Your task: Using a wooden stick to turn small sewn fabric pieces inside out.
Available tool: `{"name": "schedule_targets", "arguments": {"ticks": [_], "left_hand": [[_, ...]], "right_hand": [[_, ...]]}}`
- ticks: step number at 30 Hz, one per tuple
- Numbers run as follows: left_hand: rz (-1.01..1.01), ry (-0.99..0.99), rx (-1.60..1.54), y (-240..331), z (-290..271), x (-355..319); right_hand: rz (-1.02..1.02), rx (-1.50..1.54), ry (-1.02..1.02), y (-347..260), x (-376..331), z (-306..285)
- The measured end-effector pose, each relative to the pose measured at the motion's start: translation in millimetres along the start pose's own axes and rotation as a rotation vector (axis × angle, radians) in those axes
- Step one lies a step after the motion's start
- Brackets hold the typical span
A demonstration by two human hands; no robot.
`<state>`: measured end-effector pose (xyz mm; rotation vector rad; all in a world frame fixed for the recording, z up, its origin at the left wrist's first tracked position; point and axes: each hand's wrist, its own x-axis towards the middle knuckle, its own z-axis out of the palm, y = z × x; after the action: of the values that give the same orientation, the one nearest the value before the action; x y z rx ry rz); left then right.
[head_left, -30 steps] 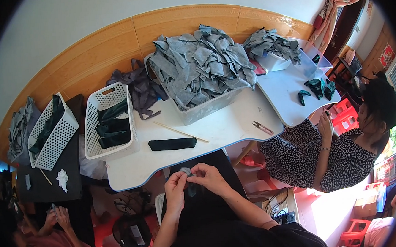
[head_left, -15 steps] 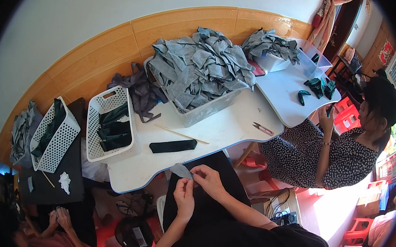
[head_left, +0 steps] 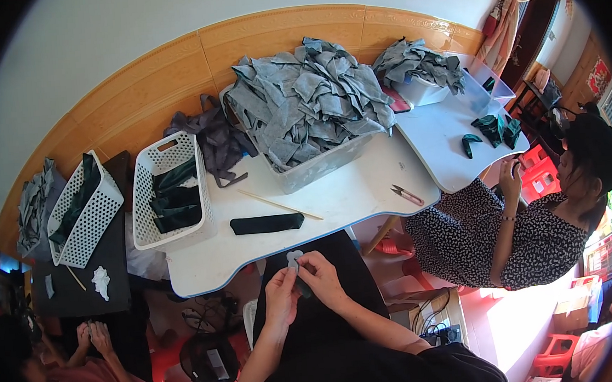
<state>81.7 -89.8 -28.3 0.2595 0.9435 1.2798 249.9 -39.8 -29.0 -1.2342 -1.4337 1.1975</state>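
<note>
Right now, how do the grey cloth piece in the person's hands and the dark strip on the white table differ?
Colour: the grey cloth piece shows pale grey at its top; the dark strip looks nearly black.
Pose: the grey cloth piece is folded or bunched between the left hand and right hand, while the dark strip lies flat on the white table, untouched.
Shared: both look like fabric.

1. Between the left hand (head_left: 282,292) and the right hand (head_left: 321,279), before the near edge of the table (head_left: 367,197): a fabric piece (head_left: 294,256)
2. On the table's far side: a tub (head_left: 319,172), heaped with scraps (head_left: 307,99)
3. Left of the tub: straps (head_left: 220,136), then a basket (head_left: 139,202) holding cloth strips (head_left: 178,203)
4. Nearer than the tub: a stick (head_left: 267,199), then a cloth band (head_left: 267,224)
5. Right of the cloth band, toward the near edge: snips (head_left: 410,197)
</note>
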Motion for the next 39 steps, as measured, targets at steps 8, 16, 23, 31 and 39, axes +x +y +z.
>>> {"name": "schedule_targets", "arguments": {"ticks": [8, 16, 23, 31, 39], "left_hand": [[-0.105, -0.087, 0.054, -26.6, -10.2, -6.5], [-0.057, -0.028, -0.145, -3.1, -9.2, 9.3], [-0.020, -0.070, -0.058, -13.8, -8.8, 12.5], [-0.150, -0.062, -0.095, -24.1, 18.3, -5.7], [-0.002, -0.011, 0.045, 15.3, 21.5, 22.0]], "right_hand": [[0.381, 0.506, -0.134, 19.5, -1.8, -2.6], [-0.210, -0.068, -0.010, -18.6, 3.6, -11.5], [-0.095, -0.160, 0.028, -24.9, -0.2, -10.9], [-0.133, -0.104, 0.108, -21.2, 10.0, -15.5], [-0.335, -0.222, 0.108, -39.2, 3.6, -14.8]]}}
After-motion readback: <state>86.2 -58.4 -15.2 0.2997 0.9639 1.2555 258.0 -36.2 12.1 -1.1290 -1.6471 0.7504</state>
